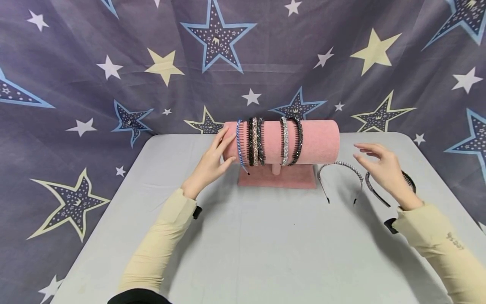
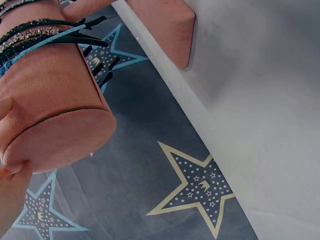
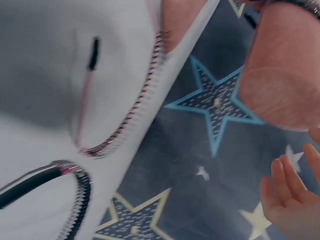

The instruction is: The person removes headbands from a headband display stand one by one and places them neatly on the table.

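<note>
Pink cylinder (image 1: pixel 319 141) — left hand (image 1: pixel 209 164) on end

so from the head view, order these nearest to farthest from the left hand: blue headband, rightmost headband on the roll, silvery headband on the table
From the left hand:
1. blue headband, on the roll's left part
2. rightmost headband, right of the roll's middle
3. silvery headband, on the table, right of the stand's base

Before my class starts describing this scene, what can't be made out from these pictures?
Head view: the right hand covers part of the loose black headband.
Head view: the pink display roll hides the far side of the silver glitter headband.
Head view: the marks on the right sleeve are too small to read.
Left wrist view: the left edge crops the left hand.
</note>
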{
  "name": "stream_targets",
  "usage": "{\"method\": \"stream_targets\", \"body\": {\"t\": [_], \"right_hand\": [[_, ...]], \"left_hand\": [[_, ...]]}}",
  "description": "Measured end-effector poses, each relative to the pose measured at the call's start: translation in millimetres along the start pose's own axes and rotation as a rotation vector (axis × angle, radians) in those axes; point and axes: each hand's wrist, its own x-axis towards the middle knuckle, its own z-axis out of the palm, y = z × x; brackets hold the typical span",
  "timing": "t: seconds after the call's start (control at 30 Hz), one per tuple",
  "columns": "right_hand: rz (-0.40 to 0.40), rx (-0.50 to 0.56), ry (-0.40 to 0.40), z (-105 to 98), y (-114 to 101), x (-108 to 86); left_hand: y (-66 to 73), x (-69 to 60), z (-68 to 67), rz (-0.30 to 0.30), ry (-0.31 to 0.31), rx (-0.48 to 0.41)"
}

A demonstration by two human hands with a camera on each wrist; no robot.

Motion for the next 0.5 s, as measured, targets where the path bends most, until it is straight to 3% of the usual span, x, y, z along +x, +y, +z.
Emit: {"method": "stream_targets", "body": {"t": [0.2,0.5], "right_hand": [[-0.099,-0.007,0.055,5.5,-22.0,-1.6],[-0.326,0.014,0.097,17.6,-43.4,-0.8]], "left_hand": [[0.2,-0.7,-0.3,-0.007,0.0,0.004],[-0.4,-0.7,0.4,-0.001,0.001,0.006]]}}
